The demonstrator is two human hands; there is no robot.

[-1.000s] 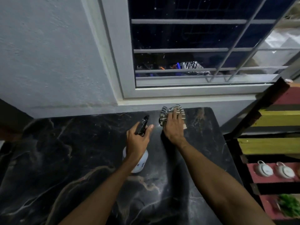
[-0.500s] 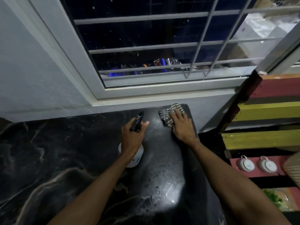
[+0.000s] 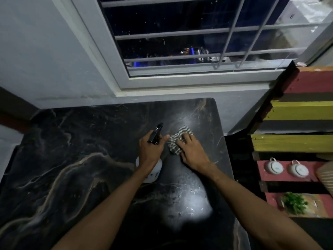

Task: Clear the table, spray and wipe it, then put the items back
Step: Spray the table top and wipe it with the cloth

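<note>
Where discernible, cloth (image 3: 175, 142) under right hand (image 3: 194, 154)

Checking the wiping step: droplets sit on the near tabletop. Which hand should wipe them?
Probably right: the right hand presses the striped cloth on the table, while the left hand grips the spray bottle.

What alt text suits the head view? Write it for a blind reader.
A right hand presses a striped cloth onto a black marble table while the left hand grips a spray bottle beside it, below a barred window.
</note>
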